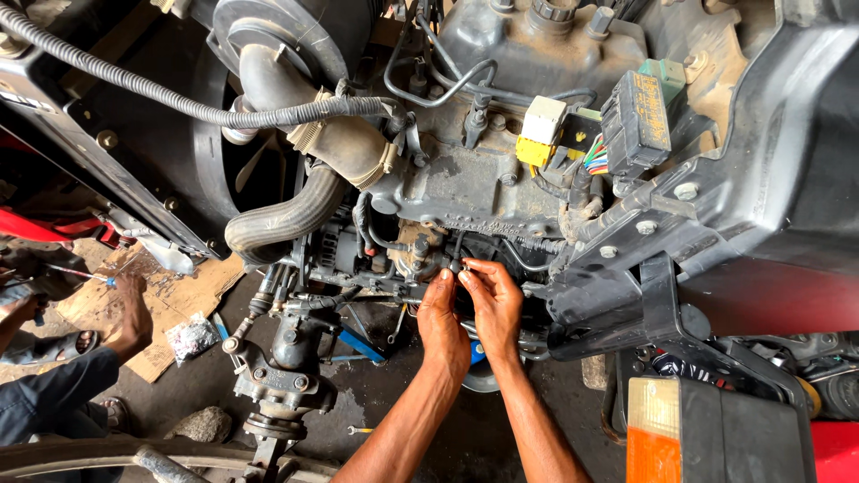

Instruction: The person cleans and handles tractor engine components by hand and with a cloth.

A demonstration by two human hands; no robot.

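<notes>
Both of my hands reach up under a grimy grey engine block (465, 183). My left hand (443, 317) and my right hand (492, 300) meet fingertip to fingertip on a small dark fitting (455, 266) low on the engine's side, pinching it between thumbs and forefingers. A thick black ribbed hose (286, 215) curves to the left of my hands. An alternator-like part (344, 246) sits just left of the fitting.
A yellow and white connector (541, 130) and a black plug with coloured wires (635, 121) sit above right. A black frame (716, 206) stands at right, a steering box (277, 376) at lower left. Another person's hand (134, 313) rests on cardboard at far left.
</notes>
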